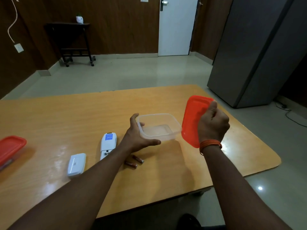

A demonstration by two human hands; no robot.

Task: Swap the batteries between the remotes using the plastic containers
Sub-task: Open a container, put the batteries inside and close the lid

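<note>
**A:** What have your hands got?

**Me:** My right hand (213, 123) is clamped on the red lid (192, 120), held tilted up on edge, clear of the tub. My left hand (138, 135) is spread wide, thumb and fingers cupping the near-left corner of the clear container (159, 127), which sits open and looks empty.

**A:** And the batteries?

**Me:** Two batteries (134, 161) lie loose just behind my left wrist, toward me. The white remote (108, 144) lies face down just left of that wrist, its battery bay open, and the battery cover (76, 164) lies further left.

**A:** How should you go on?

**Me:** I'd set the lid flat to the right, out of the way, keep the tub steady, then drop both batteries in together so they don't roll off.

**A:** Anything else around?

**Me:** A second container with a red lid (11, 147) sits far left on the glossy wooden tabletop (216, 163). Beyond it are a tiled floor, a dark side table (73, 40), a white door (176, 27) and a grey fridge (259, 47) on the right.
</note>
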